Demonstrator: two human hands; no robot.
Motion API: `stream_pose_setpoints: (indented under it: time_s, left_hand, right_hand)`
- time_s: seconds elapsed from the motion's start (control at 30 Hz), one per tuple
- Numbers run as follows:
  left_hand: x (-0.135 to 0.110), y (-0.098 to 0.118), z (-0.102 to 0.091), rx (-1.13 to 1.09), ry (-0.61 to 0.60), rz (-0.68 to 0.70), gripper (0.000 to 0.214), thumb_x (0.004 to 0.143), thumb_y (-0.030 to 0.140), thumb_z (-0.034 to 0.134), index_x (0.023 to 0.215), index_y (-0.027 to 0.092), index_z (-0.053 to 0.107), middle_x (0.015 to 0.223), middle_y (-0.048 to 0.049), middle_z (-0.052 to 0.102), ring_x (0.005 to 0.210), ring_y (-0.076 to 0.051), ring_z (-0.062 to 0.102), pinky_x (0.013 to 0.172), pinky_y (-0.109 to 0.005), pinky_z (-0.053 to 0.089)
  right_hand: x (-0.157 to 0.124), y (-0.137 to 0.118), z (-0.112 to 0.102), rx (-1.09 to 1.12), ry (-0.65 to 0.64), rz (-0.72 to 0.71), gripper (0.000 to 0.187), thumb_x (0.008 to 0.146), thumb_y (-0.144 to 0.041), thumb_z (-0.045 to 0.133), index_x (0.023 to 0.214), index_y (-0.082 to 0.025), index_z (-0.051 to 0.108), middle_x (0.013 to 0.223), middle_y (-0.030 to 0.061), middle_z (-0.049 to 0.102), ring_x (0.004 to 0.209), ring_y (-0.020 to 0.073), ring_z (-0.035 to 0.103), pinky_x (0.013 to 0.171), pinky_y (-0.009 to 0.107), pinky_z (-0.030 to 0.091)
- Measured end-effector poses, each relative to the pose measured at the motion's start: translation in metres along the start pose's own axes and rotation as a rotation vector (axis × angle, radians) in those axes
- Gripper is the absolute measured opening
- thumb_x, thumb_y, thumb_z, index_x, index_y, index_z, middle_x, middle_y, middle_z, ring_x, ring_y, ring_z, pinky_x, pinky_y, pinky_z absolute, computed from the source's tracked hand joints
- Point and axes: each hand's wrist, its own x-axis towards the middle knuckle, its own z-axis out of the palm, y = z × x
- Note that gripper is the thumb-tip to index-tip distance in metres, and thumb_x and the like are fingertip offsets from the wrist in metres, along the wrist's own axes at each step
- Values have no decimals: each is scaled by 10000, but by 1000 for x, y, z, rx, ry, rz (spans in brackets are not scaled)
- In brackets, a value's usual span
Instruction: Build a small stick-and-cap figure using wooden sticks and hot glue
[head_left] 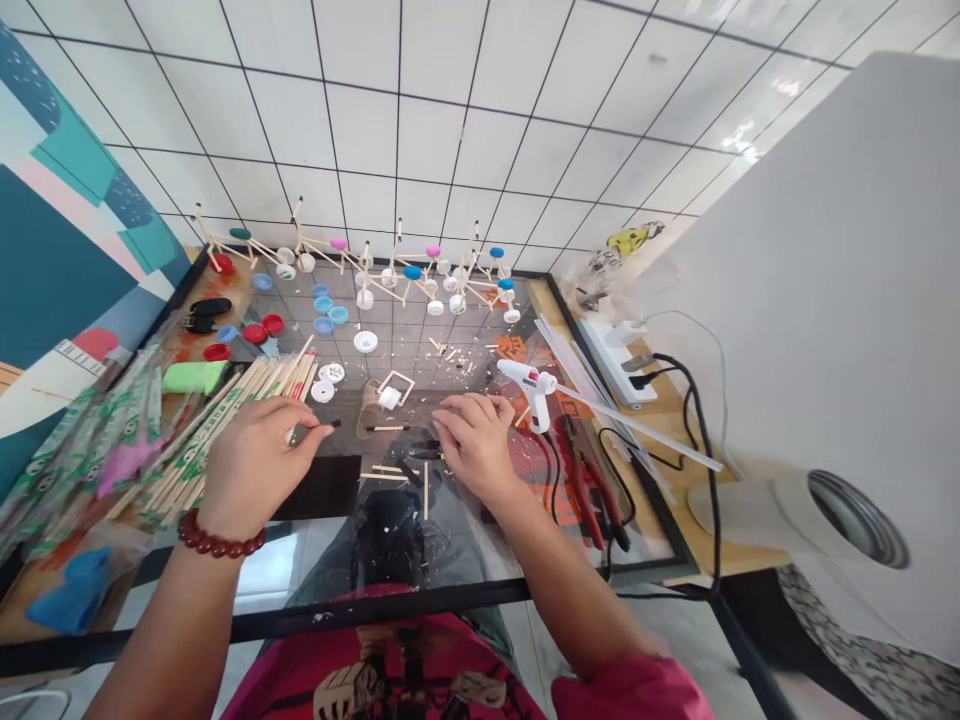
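Pinching, left hand (259, 455): the grip is closed, thumb and forefinger meeting at the tips, seemingly on a small dark-tipped piece (335, 423); a fingertip hold suits something so slight and leaves its end exposed.
Curling, right hand (476, 440): bent fingers hang low over the desk (337, 606), just beside a dark piece (428, 447); their undersides are hidden, so I cannot tell how far this grip is open or whether it has hold of anything.
Square stick frame (407, 391): lies mid-desk, between and slightly beyond the hands, a white cap (389, 398) at its near side, probably so that either hand reaches it.
Loose sticks (426, 490): spread flat near the person, apart enough to pick singly.
Glue gun (529, 385): rests beyond the right hand, nozzle turned inward, a glue stick (637, 428) jutting from its back; likely placed on that side for the nearby power strip (616, 362).
Pliers (591, 500): handles face the person, convenient for grabbing.
Chopstick bundle (225, 430): heaped at the left, leaving the middle free.
Stick-and-cap figures (412, 272): lined along the far edge, apparently out of the hands' way.
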Motion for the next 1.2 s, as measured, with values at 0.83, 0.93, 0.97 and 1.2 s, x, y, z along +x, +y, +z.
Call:
stream_pose_setpoints:
  time_s: [0.83,0.93,0.97,1.2]
  left_hand:
    - [-11,28,30,-858,-239,-343,265,883,515,727,862,259,793,868,-78,820,827,-286,754,825,-404,590]
    - [-11,35,33,-1177,-353,-596,413,759,628,842,821,223,785,772,-73,779,720,-249,715,664,-356,571]
    - [-11,37,35,-1258,-393,-663,450,715,645,876,800,214,781,752,-69,765,686,-230,694,619,-335,551]
    - [-16,43,38,-1433,-538,-840,551,584,676,970,716,181,767,731,-55,724,625,-142,635,565,-254,505]
  right_hand:
    - [12,-52,-10,871,33,624,438,866,-313,792,1302,-302,744,1273,79,789,1185,281,720,1076,479,565]
    - [9,-68,3,1017,-11,739,489,804,-318,862,1281,-299,760,1154,63,803,1039,254,734,971,423,593]
    - [9,-72,8,1055,-40,749,435,797,-335,874,1220,-289,783,1066,53,800,962,239,729,912,404,598]
    - [16,-81,18,1231,-91,764,241,851,-470,839,775,-253,766,810,23,730,770,203,678,774,371,581]
